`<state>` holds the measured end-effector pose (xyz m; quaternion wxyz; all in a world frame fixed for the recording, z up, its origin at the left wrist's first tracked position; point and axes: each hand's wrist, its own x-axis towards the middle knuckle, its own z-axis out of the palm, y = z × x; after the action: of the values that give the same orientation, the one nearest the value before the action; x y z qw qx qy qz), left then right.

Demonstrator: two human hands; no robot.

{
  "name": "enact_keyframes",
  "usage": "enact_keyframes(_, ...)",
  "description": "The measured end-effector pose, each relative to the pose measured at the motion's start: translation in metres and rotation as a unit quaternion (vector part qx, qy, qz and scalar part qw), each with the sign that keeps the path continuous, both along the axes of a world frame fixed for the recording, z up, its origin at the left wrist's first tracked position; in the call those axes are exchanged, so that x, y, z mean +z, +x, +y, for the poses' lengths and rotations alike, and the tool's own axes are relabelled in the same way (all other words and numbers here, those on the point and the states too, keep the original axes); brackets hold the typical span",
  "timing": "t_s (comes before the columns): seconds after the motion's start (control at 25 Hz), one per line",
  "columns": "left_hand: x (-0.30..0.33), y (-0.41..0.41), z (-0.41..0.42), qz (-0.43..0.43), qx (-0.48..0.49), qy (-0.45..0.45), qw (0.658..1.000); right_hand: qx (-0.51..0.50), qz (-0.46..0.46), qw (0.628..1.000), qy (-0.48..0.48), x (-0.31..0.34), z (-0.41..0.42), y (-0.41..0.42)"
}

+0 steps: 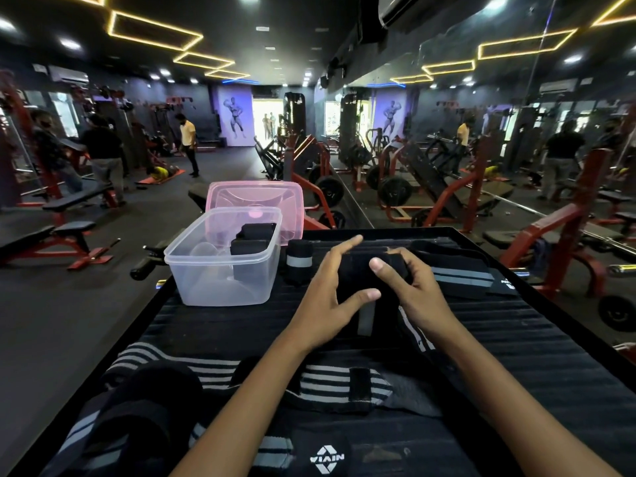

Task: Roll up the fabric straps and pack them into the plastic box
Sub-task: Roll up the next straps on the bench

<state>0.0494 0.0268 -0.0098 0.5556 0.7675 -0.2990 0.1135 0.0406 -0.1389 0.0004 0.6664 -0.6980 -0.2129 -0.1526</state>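
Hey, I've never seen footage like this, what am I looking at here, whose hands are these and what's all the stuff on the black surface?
There is no machine here. A person wears one camera on the head, looking forward and down, so the two arms are their own. The setting is a gym.

The left hand and the right hand together hold a black strap that is being rolled. It sits over a black ribbed mat.

To the left stands a clear plastic box with a few black rolls already inside. Its pink lid leans behind it. A finished roll stands just beside the box. Unrolled striped straps lie nearer the camera, and another strap lies right of the hands.
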Motion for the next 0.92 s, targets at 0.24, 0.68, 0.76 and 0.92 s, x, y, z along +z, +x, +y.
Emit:
enact_keyframes(0.24, 0.005, -0.002, 0.004, 0.029, 0.028, -0.056, 0.998, 0.076, -0.012, 0.996, -0.045, 0.003, -0.013, 0.002)
enact_keyframes(0.68, 0.004, 0.006, 0.009, 0.002, 0.009, -0.099, 0.995, 0.063, -0.015, 0.997, -0.034, 0.003, -0.012, 0.001)
enact_keyframes(0.76, 0.004, 0.006, 0.010, 0.011, 0.013, -0.105, 0.994, 0.073, -0.021, 0.996, -0.045, 0.004, -0.012, 0.001)
enact_keyframes(0.92, 0.007, 0.005, 0.010, 0.000, -0.020, -0.077, 0.997, 0.045, -0.024, 0.999, 0.007, 0.006, -0.010, 0.001)
